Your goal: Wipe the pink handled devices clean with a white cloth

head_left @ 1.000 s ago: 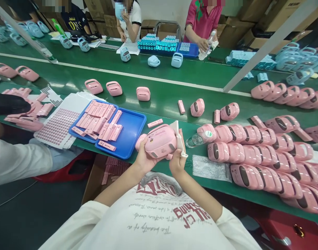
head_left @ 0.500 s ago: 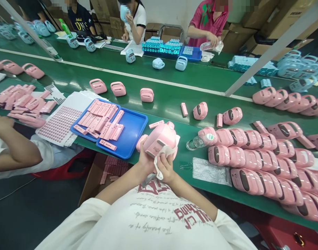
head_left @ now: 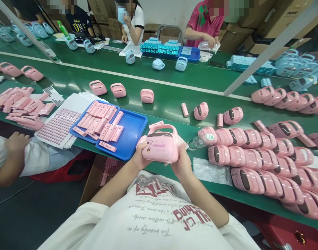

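I hold a pink handled device (head_left: 161, 146) upright in front of my chest, its printed face toward me and its handle on top. My left hand (head_left: 139, 156) grips its left end. My right hand (head_left: 182, 161) grips its right end, with a white cloth (head_left: 183, 143) bunched between palm and device. A small pink bar (head_left: 156, 124) lies on the green belt just beyond it. A clear plastic bottle (head_left: 197, 141) lies on its side to the right.
A blue tray (head_left: 132, 133) with several pink bars sits left of my hands. Stacked pink devices (head_left: 255, 156) fill the right side, beside a clear bag (head_left: 211, 170). A neighbour's hand (head_left: 17, 142) rests at left. Other people work across the far belt.
The device has been turned from its underside to upright, printed face toward me. My right hand moved from wiping the bottom with the cloth to gripping the right end.
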### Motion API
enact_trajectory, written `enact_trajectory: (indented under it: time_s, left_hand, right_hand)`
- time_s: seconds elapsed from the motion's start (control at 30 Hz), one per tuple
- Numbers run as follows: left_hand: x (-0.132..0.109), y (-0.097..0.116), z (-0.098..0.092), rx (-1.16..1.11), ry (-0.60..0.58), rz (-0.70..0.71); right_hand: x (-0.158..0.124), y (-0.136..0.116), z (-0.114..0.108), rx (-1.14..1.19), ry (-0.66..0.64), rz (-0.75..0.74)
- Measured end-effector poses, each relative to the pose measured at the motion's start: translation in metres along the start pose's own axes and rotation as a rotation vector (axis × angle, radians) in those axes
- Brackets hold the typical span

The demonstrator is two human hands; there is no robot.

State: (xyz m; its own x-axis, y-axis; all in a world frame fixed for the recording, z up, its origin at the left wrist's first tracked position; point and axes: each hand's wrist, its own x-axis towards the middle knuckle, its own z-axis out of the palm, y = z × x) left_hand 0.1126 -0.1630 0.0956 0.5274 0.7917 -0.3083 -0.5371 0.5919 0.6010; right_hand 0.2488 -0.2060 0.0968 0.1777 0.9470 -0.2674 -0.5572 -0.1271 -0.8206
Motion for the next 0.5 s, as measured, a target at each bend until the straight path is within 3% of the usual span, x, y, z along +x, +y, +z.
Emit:
enact_trajectory:
  time_s: [0.07, 0.17, 0.23, 0.33, 0.4, 0.5]
  left_hand:
    - [0.000, 0.006, -0.002, 0.204, -0.011, 0.063]
    - [-0.006, 0.016, 0.003, 0.654, -0.030, 0.165]
    - [-0.011, 0.021, 0.010, 1.004, 0.000, 0.224]
    - [-0.015, 0.021, 0.019, 1.399, 0.066, 0.281]
    - [-0.015, 0.017, 0.021, 1.487, 0.099, 0.296]
    - [-0.017, 0.009, 0.019, 1.441, 0.143, 0.290]
  right_hand:
    - [0.013, -0.018, -0.005, 0.016, -0.039, 0.051]
    - [0.028, -0.032, -0.014, -0.106, 0.008, 0.022]
    - [0.033, -0.034, -0.017, -0.290, 0.014, -0.115]
    - [0.034, -0.033, -0.012, -0.630, -0.093, -0.393]
    - [0.035, -0.033, -0.007, -0.810, -0.161, -0.499]
    - [0.041, -0.033, -0.002, -0.925, -0.211, -0.453]
